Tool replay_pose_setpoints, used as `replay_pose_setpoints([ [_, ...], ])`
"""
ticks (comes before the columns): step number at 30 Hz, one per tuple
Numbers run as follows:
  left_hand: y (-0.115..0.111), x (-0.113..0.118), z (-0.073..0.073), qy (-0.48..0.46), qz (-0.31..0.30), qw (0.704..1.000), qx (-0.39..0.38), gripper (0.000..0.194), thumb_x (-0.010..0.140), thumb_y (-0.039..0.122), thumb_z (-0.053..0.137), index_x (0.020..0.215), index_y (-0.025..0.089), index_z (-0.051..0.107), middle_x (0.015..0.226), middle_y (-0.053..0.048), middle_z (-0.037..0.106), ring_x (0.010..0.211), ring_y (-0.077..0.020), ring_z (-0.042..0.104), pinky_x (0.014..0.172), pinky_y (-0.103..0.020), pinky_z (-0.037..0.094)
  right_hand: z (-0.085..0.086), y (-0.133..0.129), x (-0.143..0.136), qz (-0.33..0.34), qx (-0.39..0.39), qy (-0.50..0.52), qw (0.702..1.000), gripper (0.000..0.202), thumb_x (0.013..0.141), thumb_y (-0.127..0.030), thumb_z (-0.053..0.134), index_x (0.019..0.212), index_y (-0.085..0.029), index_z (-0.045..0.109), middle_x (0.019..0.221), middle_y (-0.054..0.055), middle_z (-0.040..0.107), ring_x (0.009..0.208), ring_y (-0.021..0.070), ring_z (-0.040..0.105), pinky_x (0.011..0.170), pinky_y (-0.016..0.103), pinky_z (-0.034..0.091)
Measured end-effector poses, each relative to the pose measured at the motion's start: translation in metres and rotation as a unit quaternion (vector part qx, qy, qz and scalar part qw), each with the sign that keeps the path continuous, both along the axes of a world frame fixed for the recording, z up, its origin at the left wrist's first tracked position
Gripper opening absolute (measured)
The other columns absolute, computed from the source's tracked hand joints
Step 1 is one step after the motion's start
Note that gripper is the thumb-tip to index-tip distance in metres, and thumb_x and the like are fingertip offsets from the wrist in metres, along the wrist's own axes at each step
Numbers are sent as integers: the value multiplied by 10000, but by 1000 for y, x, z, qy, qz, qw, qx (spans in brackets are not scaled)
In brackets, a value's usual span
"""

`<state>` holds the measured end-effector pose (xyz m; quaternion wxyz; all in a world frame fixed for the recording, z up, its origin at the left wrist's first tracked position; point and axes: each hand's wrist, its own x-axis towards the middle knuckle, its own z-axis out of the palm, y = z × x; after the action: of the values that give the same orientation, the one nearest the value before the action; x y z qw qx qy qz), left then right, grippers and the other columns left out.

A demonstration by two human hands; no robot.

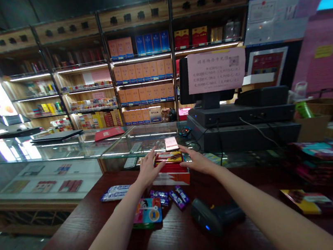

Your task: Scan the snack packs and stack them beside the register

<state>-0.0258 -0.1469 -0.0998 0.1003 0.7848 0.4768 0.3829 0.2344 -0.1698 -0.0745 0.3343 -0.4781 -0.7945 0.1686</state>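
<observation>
A red and white open box [174, 177] with yellow and red packets in it stands on the dark wooden counter. My left hand [149, 168] is at its left side with the fingers apart, holding nothing. On the box's right side is my right hand [197, 160], its fingers also spread and nothing in them. A phone with a lit screen [171, 143] lies just behind the box. In front are small purple packets [176, 198], a colourful pack [151, 211] partly behind my left forearm, and blue and white packets [115, 192].
A black barcode scanner [211, 216] lies between my forearms. A yellow and brown packet [312, 202] and a stack of packets [325, 162] are on the right. Behind are a glass display case [82, 148], a monitor with a pink sign [216, 71] and stocked shelves.
</observation>
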Motion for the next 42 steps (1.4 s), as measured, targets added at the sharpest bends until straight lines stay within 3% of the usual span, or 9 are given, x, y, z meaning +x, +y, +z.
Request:
replay_pose_setpoints([
  [8, -9, -3, 1, 7, -13, 1000, -10, 676, 897, 353, 556, 1513, 249, 298, 1408, -103, 581, 1409, -282, 397, 1182, -578, 191, -6, -1, 7, 6, -13, 48, 999, 823, 772, -271, 733, 1512, -266, 374, 1401, 129, 602, 1269, 298, 573, 1082, 495, 399],
  [13, -17, -1, 1, 10, -30, 999, 11, 648, 888, 339, 581, 1485, 249, 345, 1439, -111, 547, 1414, -288, 399, 1187, -575, 190, -11, -6, 14, 18, -7, 79, 997, 873, 730, -219, 743, 1514, -222, 361, 1389, 146, 602, 1293, 284, 555, 1124, 482, 357],
  [21, -44, 9, 13, -5, -52, 995, 82, 639, 848, 344, 678, 1425, 275, 412, 1374, -96, 596, 1354, -284, 454, 1168, -569, 229, -13, -36, 31, 38, -9, 158, 987, 896, 711, -251, 770, 1506, -266, 358, 1401, 111, 576, 1225, 261, 601, 1089, 463, 424],
  [27, -68, 32, 11, -52, -89, 990, 92, 563, 831, 350, 707, 1351, 255, 511, 1354, -96, 596, 1269, -268, 523, 1103, -482, 372, -18, -72, 50, 53, -97, 275, 955, 942, 692, -289, 796, 1509, -282, 327, 1439, 120, 522, 1200, 254, 625, 1092, 474, 432],
  [32, -85, 59, -1, -131, -106, 985, 33, 496, 881, 364, 648, 1346, 254, 516, 1366, -85, 593, 1277, -225, 546, 1122, -435, 397, -26, -98, 62, 42, -126, 373, 918, 885, 672, -339, 841, 1450, -285, 422, 1334, 102, 615, 1225, 253, 611, 1124, 477, 392],
  [38, -93, 84, -14, -194, -67, 979, -1, 438, 889, 380, 634, 1290, 244, 521, 1376, -94, 596, 1291, -228, 554, 1129, -460, 401, -31, -111, 65, 0, -129, 460, 878, 844, 653, -395, 866, 1401, -287, 490, 1297, 92, 645, 1244, 264, 595, 1123, 462, 394],
  [42, -96, 95, -16, -229, -49, 972, 2, 401, 897, 394, 612, 1246, 216, 525, 1297, -109, 646, 1237, -228, 601, 1090, -446, 439, -32, -115, 62, -7, -141, 477, 867, 780, 688, -392, 844, 1385, -296, 508, 1274, 77, 656, 1231, 257, 600, 1116, 443, 404],
])
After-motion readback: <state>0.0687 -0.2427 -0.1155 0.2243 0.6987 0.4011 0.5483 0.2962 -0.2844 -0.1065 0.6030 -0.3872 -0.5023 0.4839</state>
